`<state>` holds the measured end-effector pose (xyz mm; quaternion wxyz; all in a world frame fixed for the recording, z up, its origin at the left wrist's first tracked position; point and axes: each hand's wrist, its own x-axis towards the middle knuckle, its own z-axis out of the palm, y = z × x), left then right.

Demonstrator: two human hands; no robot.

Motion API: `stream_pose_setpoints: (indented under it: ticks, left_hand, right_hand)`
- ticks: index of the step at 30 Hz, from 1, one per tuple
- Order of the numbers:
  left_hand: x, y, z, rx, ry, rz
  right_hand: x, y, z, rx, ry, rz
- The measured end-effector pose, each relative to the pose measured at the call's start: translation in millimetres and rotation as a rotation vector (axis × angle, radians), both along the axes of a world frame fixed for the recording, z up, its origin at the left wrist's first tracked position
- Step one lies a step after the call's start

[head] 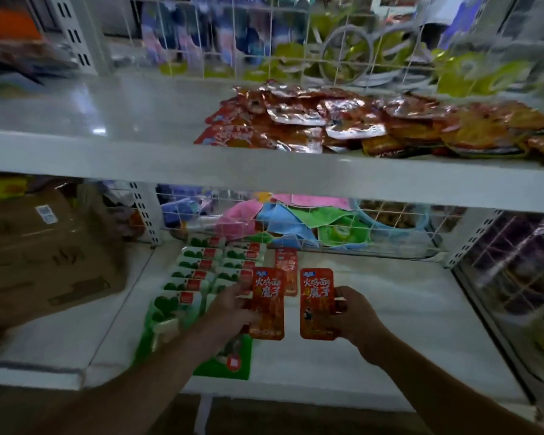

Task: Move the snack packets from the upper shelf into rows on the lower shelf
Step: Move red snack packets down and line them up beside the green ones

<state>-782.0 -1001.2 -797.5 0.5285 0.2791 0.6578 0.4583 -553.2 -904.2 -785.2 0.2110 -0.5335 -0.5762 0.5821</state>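
Note:
A heap of red and orange snack packets [352, 120] lies on the upper shelf [139, 161], right of centre. Over the lower shelf [405, 309], my left hand [230, 309] grips a red packet [268, 304] by its left edge. My right hand [352, 315] grips a second red packet [316, 304] by its right edge. Both packets stand side by side, just above the shelf surface. A third red packet [286, 268] lies flat behind them. Two rows of green-and-white packets [201, 274] run along the lower shelf to the left.
A brown cardboard box [44, 255] sits on the neighbouring lower shelf at left. A wire mesh back panel [296, 227] closes the lower shelf, with coloured cloths behind it. A white upright post [471, 240] bounds the right side. The upper shelf's left half is bare white.

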Motion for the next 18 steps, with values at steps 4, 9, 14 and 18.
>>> stream_pose_setpoints:
  ticks: [4, 9, 14, 18]
  left_hand:
    - [-3, 38, -41, 0.015, 0.044, -0.024]
    - [4, 84, -64, 0.057, 0.167, -0.055]
    - [4, 107, -82, 0.146, 0.462, -0.048]
    - [16, 113, -87, 0.13, 0.396, -0.06]
  right_hand:
    - [-11, 28, -41, -0.01, -0.013, 0.003]
    - [-18, 69, -70, -0.002, 0.018, -0.007]
    - [-16, 91, -90, -0.018, 0.023, -0.069]
    - [-6, 89, -105, -0.051, 0.023, -0.103]
